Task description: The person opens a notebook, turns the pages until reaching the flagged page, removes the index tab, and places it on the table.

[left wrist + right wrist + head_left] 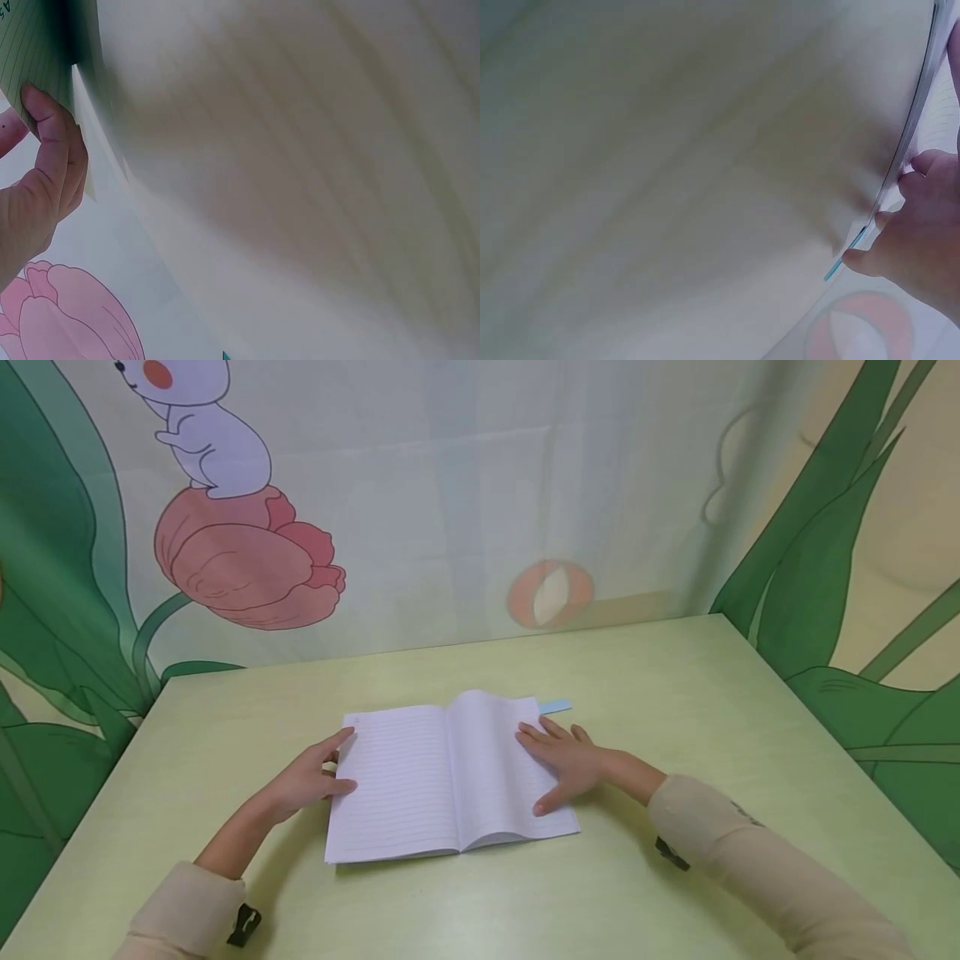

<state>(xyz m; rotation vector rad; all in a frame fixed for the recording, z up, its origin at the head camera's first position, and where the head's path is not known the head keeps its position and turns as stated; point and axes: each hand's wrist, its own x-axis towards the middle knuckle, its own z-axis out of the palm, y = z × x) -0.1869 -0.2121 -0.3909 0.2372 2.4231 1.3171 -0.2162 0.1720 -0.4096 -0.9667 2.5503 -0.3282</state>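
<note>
An open notebook (397,785) with lined white pages lies on the table, its right page bulging up near the spine. At its left edge my left hand (303,777) holds the side, thumb on top of the page. In the left wrist view, the fingers (54,139) are on the shaded underside of a lined sheet (26,56), with the thumb on the other face. My right hand (570,764) rests on the right page with fingers spread. A light blue strip (557,706) sticks out past the notebook's upper right edge, near the right fingertips.
The pale green-yellow table (480,910) spreads around the notebook. Behind it hangs a printed cloth (450,510) with a flower and a white animal. A black clip-like piece (244,925) hangs by the left sleeve, another (671,853) by the right.
</note>
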